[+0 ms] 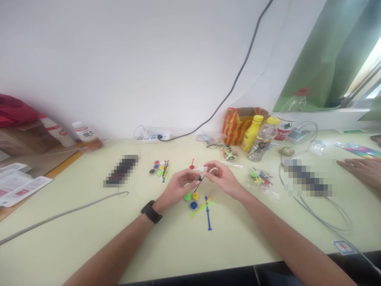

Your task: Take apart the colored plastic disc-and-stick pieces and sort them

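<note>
My left hand (182, 186), with a black watch at the wrist, has its fingertips closed on a black plastic arrow (199, 186) whose thin shaft points down toward the table. Close by, my right hand (220, 177) pinches a small white plastic piece (201, 169); its exact shape is partly covered by the fingers. Below the hands lie a green disc (187, 197), a yellow disc (195, 196) and a blue disc (193, 205). Beside them are a blue arrow (208, 214) and crossed yellow and green arrows (202, 207). Behind the hands is a red arrow piece (192, 165).
Coloured discs (156, 167) and arrows (165, 171) lie left. Bagged pieces (261, 178) lie right, near bottles (252, 133) and a striped bag (235, 125). A power strip (151, 136) stands by the wall. Cables (74, 209) cross the table. Another person's hand (361, 171) rests far right.
</note>
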### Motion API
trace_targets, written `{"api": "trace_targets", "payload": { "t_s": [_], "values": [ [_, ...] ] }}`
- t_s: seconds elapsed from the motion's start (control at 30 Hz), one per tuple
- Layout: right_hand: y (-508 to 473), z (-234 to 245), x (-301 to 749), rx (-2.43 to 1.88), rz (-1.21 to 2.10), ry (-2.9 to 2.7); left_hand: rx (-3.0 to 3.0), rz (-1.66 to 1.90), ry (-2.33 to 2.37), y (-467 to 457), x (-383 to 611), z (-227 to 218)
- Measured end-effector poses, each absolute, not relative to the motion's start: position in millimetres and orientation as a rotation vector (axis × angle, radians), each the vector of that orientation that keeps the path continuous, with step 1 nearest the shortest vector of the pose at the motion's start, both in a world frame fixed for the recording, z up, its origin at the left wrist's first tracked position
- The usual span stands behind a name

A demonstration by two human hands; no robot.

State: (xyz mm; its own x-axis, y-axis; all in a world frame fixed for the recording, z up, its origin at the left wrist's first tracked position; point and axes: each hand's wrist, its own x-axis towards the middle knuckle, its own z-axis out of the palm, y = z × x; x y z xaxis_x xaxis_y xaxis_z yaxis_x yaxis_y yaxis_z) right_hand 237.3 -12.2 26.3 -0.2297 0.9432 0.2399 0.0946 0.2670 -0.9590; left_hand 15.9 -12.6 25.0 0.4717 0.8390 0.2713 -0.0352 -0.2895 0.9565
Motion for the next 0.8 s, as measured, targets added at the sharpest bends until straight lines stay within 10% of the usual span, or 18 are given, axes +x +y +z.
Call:
{"api": "trace_targets", "payload": {
  "t_s": [0.8],
  "values": [
    [-17.5,29.9,232.6,-0.936,1.131,-1.656,1.471,1.037,0.745,-8.5,12.4,27.0]
  ]
}}
